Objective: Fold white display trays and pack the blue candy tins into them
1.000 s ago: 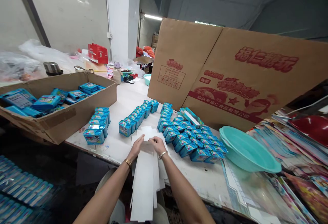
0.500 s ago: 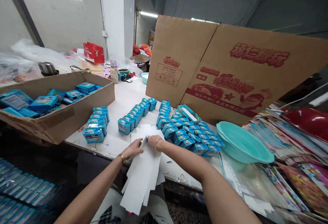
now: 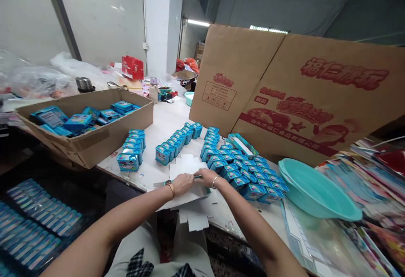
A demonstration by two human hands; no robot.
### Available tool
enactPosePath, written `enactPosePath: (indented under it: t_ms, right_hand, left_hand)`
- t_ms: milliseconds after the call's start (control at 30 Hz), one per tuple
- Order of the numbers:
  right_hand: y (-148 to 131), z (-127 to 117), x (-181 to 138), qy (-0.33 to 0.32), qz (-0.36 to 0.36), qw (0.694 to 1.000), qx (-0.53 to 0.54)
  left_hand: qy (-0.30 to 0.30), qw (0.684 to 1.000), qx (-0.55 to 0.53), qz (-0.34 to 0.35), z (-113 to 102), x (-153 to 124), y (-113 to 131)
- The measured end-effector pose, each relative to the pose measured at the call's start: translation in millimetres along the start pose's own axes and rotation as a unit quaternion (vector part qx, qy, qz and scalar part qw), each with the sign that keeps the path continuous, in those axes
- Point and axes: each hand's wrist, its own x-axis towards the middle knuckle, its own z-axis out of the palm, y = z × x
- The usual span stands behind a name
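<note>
My left hand (image 3: 182, 183) and my right hand (image 3: 206, 177) meet at the near table edge, both closed on a flat white carton blank (image 3: 186, 196) that lies crosswise under them. More white blanks (image 3: 186, 165) lie flat just beyond my fingers, and a piece (image 3: 196, 222) hangs over the edge. Rows of small blue boxes (image 3: 175, 142) stand behind the blanks, with a larger cluster of blue boxes (image 3: 243, 169) to the right of my right hand.
An open cardboard box (image 3: 95, 139) with loose blue boxes sits at the left. A turquoise basin (image 3: 316, 190) rests at the right near stacked printed sheets (image 3: 373, 175). A big printed carton (image 3: 284, 95) stands behind. Blue packs (image 3: 34, 222) lie below the table at left.
The long white blank that hung down toward my lap has been turned and folded up onto the table edge. Both hands stayed on it and now grip it side by side.
</note>
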Motion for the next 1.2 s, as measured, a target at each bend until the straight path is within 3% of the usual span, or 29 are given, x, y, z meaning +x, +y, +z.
enactPosePath:
  t_ms: [133, 267, 533, 833, 1000, 1067, 1100, 1133, 1200]
  right_hand:
    - [-15.4, 16.6, 8.2, -0.01, -0.026, 0.999, -0.047]
    - [-19.1, 26.7, 7.4, -0.02, -0.054, 0.993, -0.104]
    - [-24.6, 37.0, 6.7, -0.042, -0.104, 0.981, -0.156]
    - [-31.1, 27.6, 17.4, -0.075, -0.071, 0.987, -0.125]
    - [-60.7, 13.3, 53.4, -0.097, -0.063, 0.992, -0.04]
    - [-69.7, 13.0, 54.8, -0.073, -0.064, 0.995, 0.005]
    - [-71.2, 14.1, 51.3, -0.062, -0.06, 0.996, 0.024]
    - [-70.5, 15.8, 45.4, -0.056, -0.055, 0.996, 0.035]
    - [-64.9, 20.1, 29.2, -0.022, -0.048, 0.995, 0.086]
  left_hand:
    - [0.019, 0.999, 0.026, 0.025, 1.2, -14.5, -13.4]
    - [-0.009, 0.995, 0.094, 0.037, -5.9, -32.9, -37.1]
    - [-0.015, 0.991, 0.123, 0.05, 0.2, -34.7, -50.8]
    - [0.011, 0.995, 0.092, 0.036, 2.5, -45.3, -60.3]
    - [0.023, 0.998, 0.062, 0.023, -22.3, -46.9, -62.7]
    - [0.088, 0.995, 0.038, -0.004, -36.2, -56.1, -59.4]
    - [0.158, 0.987, 0.005, -0.032, -40.9, -62.6, -56.0]
    - [0.248, 0.965, -0.045, -0.07, -43.0, -69.7, -51.4]
    - [0.409, 0.878, -0.188, -0.16, -38.4, -82.5, -38.8]
